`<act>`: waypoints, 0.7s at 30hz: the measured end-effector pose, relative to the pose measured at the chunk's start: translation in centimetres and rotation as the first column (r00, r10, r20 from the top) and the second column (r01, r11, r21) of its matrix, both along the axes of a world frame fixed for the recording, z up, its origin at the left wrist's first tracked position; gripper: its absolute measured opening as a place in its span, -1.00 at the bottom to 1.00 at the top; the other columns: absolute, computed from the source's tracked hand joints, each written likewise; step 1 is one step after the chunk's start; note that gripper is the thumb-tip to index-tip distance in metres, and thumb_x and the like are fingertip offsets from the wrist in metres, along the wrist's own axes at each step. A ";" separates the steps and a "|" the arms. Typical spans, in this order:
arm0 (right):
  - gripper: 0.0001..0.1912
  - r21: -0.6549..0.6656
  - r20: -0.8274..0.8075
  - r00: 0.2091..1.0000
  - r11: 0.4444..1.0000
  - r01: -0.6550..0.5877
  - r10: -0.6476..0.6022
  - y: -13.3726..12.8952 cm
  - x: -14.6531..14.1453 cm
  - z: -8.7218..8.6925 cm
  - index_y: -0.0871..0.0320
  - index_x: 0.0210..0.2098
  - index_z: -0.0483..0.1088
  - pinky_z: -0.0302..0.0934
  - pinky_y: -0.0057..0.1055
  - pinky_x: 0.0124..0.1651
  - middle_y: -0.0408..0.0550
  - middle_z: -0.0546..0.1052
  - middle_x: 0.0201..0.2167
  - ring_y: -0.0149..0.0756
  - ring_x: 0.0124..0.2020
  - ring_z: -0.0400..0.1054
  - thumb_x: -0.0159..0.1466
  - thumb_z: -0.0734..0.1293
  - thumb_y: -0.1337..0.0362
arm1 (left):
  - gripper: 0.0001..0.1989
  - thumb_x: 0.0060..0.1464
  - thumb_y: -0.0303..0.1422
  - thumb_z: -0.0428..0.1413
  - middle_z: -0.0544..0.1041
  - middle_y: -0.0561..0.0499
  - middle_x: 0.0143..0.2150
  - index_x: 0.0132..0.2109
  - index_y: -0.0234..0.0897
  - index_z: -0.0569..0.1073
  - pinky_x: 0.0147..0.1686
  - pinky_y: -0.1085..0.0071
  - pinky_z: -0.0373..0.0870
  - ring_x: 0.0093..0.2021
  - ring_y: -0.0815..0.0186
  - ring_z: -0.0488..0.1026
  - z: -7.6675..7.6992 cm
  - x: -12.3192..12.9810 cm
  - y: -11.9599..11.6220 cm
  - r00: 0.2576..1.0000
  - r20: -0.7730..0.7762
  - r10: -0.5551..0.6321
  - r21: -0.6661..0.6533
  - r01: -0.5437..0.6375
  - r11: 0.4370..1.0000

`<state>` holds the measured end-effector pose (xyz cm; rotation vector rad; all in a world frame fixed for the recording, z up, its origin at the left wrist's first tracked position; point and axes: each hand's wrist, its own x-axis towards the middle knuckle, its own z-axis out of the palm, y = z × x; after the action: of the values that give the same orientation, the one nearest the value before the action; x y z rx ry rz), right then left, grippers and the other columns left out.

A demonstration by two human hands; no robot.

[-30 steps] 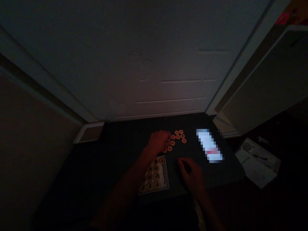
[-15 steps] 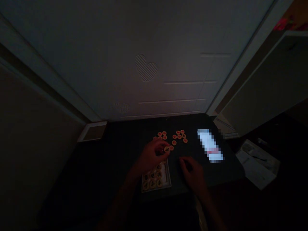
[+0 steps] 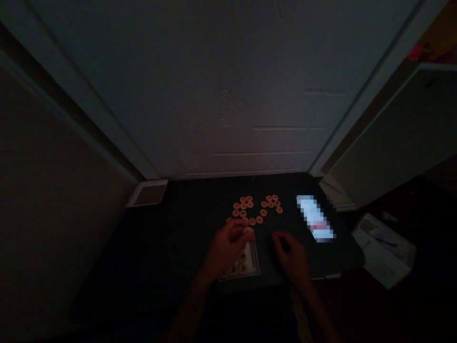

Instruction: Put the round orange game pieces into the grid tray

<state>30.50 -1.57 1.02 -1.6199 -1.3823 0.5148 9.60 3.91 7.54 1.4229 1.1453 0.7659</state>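
Observation:
My left hand (image 3: 225,245) is closed in a pinch on a round Chinese chess piece (image 3: 248,230), over the far end of a shallow white-rimmed box (image 3: 256,264). Several pieces with dark characters lie in rows in this box, such as one chess piece (image 3: 243,269) at its near end; my hand hides the rest. Beyond my fingers, loose pieces with mostly red characters are scattered, among them a red-marked piece (image 3: 252,222). My right hand (image 3: 291,255) rests on the dark table with its fingers curled in, right of the box, and nothing shows in it.
A bright, blurred-out phone-like screen (image 3: 316,219) lies on the right of the table (image 3: 193,200). An empty-looking box lid (image 3: 148,194) sits at the back left corner. Behind stands a pale panel (image 3: 171,95) with heart patterns. A white container (image 3: 385,247) is lower right.
My left hand has drawn back from the loose pieces to the box, still pinching a piece, which now tilts. The right hand stays curled on the table. The view has shifted slightly.

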 end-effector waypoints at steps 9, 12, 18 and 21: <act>-0.63 -0.051 -0.113 0.993 0.998 0.038 -0.044 -0.1 0.2 0.1 0.12 -0.17 0.58 0.42 -0.32 -0.26 0.00 0.67 -0.28 -0.16 -0.32 0.56 0.35 0.30 -0.03 | -0.71 0.23 -0.18 0.10 0.69 -0.04 -0.11 0.00 -0.20 0.52 -0.14 0.31 0.57 -0.11 0.22 0.64 -1.5 -0.3 -0.4 0.999 0.014 0.050 -0.004 -0.050 0.999; -0.60 -0.051 -0.135 0.990 0.998 0.042 -0.049 -0.1 0.2 0.2 0.13 -0.18 0.58 0.42 -0.33 -0.29 0.01 0.67 -0.30 -0.17 -0.35 0.55 0.34 0.31 -0.05 | -0.70 0.23 -0.18 0.10 0.66 -0.05 -0.03 0.02 -0.19 0.51 -0.15 0.32 0.56 -0.07 0.21 0.62 -1.8 -0.2 -0.5 0.997 0.007 0.074 0.026 -0.074 0.997; -0.63 -0.042 -0.179 0.984 0.999 0.012 -0.019 -0.6 -1.0 1.0 0.13 -0.16 0.58 0.42 -0.33 -0.26 0.01 0.67 -0.30 -0.16 -0.31 0.56 0.34 0.32 -0.02 | -0.78 0.23 -0.21 0.09 0.65 -0.05 -0.12 -0.06 -0.22 0.44 -0.17 0.34 0.55 -0.11 0.22 0.63 -1.8 -0.3 -0.8 0.995 0.006 0.097 0.021 -0.097 0.995; -0.68 -0.026 -0.182 0.982 0.998 -0.053 0.047 -0.7 -2.0 1.9 0.11 -0.16 0.58 0.42 -0.33 -0.23 0.01 0.66 -0.27 -0.18 -0.30 0.55 0.35 0.33 0.02 | -0.76 0.22 -0.24 0.10 0.64 -0.05 -0.05 -0.01 -0.20 0.48 -0.09 0.30 0.53 -0.07 0.21 0.61 -1.7 -0.6 -1.0 0.997 0.010 0.075 0.051 -0.076 0.996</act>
<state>28.49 -2.26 2.90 -1.5249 -1.2865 0.6989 8.98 2.93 5.81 1.4242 1.1862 0.8588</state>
